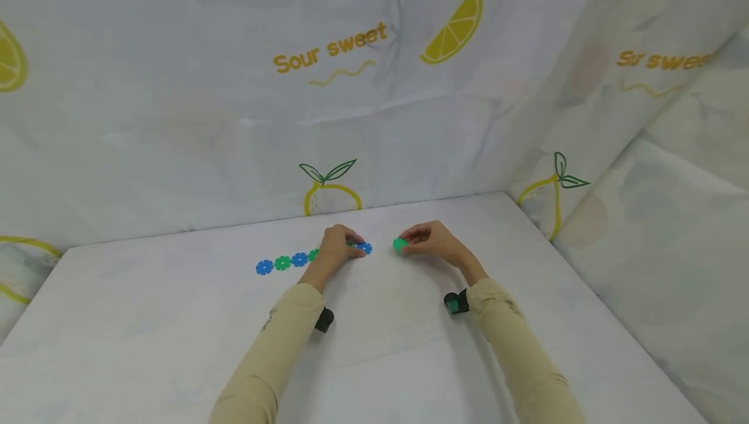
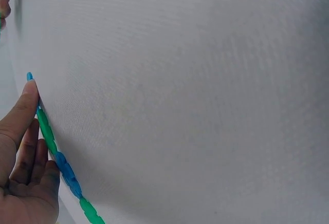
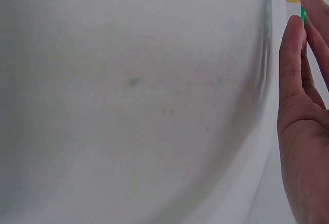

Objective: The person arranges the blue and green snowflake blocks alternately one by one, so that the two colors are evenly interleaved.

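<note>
A chain of interlocking snowflake discs, blue and green by turns, runs across the white table, from a blue disc at its left end to a blue end disc at its right. My left hand pinches that right end disc between thumb and fingers and covers part of the chain. In the left wrist view, a green disc and a blue disc show edge-on beside the fingers. To the right, apart from the chain, my right hand pinches a single green snowflake disc by its edge.
The table is covered in white, and its back edge meets a white hanging cloth printed with lemons and lettering. More of this cloth hangs at the right side. A dark wrist camera sits under the right forearm, another under the left.
</note>
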`<state>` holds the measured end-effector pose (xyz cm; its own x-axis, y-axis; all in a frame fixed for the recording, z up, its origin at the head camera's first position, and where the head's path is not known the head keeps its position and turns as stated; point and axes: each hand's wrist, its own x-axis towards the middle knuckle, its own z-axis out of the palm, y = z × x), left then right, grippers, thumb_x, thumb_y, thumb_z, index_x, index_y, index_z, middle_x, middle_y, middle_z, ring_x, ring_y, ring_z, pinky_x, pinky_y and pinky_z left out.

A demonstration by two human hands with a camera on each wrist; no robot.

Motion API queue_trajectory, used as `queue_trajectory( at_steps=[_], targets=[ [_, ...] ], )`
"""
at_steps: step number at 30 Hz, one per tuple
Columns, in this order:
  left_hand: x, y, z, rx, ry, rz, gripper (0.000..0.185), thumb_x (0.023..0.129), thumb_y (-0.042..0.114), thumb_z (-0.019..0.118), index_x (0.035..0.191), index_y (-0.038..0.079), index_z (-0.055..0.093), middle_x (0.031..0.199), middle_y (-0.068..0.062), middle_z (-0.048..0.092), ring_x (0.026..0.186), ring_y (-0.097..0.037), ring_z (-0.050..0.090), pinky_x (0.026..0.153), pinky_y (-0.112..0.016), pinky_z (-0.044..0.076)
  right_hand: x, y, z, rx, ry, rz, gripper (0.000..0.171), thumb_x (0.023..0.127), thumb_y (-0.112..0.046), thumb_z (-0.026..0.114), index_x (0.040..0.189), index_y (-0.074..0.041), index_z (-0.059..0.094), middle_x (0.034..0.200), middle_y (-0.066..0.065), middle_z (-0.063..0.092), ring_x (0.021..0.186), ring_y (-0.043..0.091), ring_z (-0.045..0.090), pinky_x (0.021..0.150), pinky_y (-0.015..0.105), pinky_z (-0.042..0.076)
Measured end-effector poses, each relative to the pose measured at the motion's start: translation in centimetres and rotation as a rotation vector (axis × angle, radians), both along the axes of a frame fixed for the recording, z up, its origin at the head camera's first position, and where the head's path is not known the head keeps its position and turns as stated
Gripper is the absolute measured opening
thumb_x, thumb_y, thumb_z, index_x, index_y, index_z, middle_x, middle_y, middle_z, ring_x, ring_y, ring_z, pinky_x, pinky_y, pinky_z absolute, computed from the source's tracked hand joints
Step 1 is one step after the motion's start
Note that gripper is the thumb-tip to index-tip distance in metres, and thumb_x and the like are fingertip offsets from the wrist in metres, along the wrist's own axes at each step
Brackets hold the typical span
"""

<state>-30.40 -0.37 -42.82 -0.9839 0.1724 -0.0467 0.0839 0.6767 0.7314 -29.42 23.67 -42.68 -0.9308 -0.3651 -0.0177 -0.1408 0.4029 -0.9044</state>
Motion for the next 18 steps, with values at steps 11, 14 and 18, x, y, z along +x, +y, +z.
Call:
queue_trajectory(
  at_steps=[11,14,18],
  targets=[
    [-0.1,-0.1,0.1,0.001,-0.001,-0.017,0.021,0.069,0.011,0.076,0.089,0.008,0.071,0.096,-0.006,0.066,0.102,-0.023,0.054,0.093,-0.035,0.04,-1.1,-1.2,-0.3,0.046,-0.001,-0.013,0.031,0.074,-0.01,0.073,0.102,0.0,0.065,0.101,0.012,0.064,0.083,0.018,0.058,0.074,0.021,0.047],
    [-0.1,-0.1,0.0,-0.004,0.003,-0.017,0.021,0.069,0.011,0.076,0.089,0.008,0.071,0.097,-0.006,0.066,0.103,-0.023,0.053,0.094,-0.036,0.039,-1.3,-1.6,-0.2,0.049,-0.005,-0.01,0.031,0.074,-0.01,0.073,0.102,0.0,0.065,0.1,0.012,0.065,0.082,0.017,0.058,0.074,0.021,0.047],
    [-0.1,0.0,0.0,0.002,-0.013,-0.011,0.021,0.07,0.012,0.075,0.09,0.009,0.071,0.097,-0.006,0.065,0.104,-0.023,0.052,0.095,-0.035,0.039,-1.5,-2.2,-0.2,0.057,-0.006,-0.001,0.031,0.074,-0.01,0.073,0.102,0.001,0.065,0.1,0.013,0.064,0.083,0.017,0.058,0.075,0.021,0.047]
  ],
)
